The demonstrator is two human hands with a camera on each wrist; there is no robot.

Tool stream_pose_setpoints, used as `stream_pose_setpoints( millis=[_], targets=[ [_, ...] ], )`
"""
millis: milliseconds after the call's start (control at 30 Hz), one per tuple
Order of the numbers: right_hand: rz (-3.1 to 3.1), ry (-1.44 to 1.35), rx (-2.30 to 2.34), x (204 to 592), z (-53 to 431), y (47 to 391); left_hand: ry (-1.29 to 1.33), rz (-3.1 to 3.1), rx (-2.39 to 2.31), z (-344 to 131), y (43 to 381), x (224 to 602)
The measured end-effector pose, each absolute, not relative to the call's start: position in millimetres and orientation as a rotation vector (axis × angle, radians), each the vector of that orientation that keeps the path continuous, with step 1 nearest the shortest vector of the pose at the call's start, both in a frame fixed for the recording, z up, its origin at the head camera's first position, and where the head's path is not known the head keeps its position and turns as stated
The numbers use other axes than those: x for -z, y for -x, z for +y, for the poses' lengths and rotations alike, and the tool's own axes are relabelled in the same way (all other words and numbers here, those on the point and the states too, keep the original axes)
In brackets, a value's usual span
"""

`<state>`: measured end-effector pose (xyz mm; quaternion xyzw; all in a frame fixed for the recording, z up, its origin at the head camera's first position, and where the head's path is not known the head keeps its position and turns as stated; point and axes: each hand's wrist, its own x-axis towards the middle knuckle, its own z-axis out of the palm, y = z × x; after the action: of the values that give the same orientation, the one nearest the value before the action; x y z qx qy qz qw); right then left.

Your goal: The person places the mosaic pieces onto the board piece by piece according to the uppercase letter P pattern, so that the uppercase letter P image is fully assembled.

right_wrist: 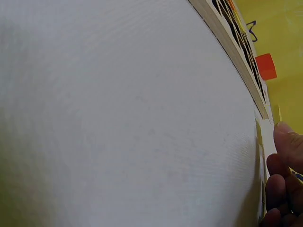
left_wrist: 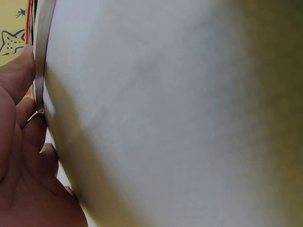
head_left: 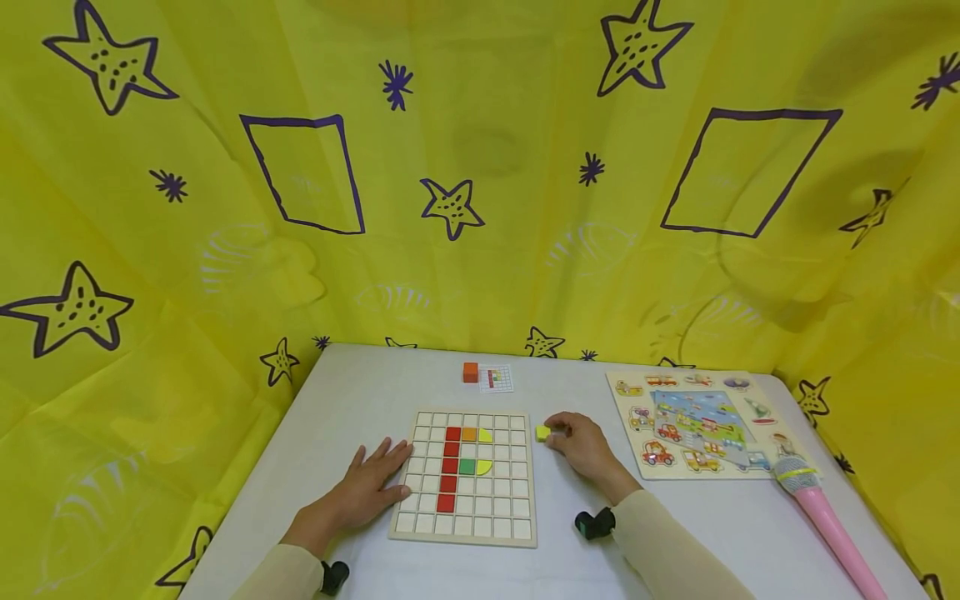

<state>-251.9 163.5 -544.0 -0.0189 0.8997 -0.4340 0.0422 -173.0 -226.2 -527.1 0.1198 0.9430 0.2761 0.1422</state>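
Observation:
A wooden grid board (head_left: 420,533) lies on the table with a column of red squares (head_left: 448,465), an orange square (head_left: 469,434), a green square (head_left: 467,467) and two yellow rounded pieces (head_left: 484,467) in its cells. My left hand (head_left: 367,487) lies palm down with fingers spread, its fingertips and thumb at the board's left edge; the left wrist view shows these fingers (left_wrist: 23,75) beside the rim. Right of the board, my right hand (head_left: 583,446) pinches a small yellow block (head_left: 542,433) between thumb and fingers, low over the table.
Behind the board are an orange-red cube (head_left: 470,372) and a small pattern card (head_left: 497,379). At the right lie a wooden picture puzzle (head_left: 626,417) with picture cards (head_left: 701,425) on it, and a pink toy microphone (head_left: 832,525). Yellow patterned cloth (head_left: 480,275) surrounds the table.

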Motion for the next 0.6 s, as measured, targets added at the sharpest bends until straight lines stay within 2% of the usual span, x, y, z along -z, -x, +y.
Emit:
stream_pose_setpoints(
  millis=[600],
  targets=[
    [2.637,-0.026,1.811,545.9,161.5,249.1,-0.349,2.733,-0.767,-227.4,175.1,531.4]
  ],
)
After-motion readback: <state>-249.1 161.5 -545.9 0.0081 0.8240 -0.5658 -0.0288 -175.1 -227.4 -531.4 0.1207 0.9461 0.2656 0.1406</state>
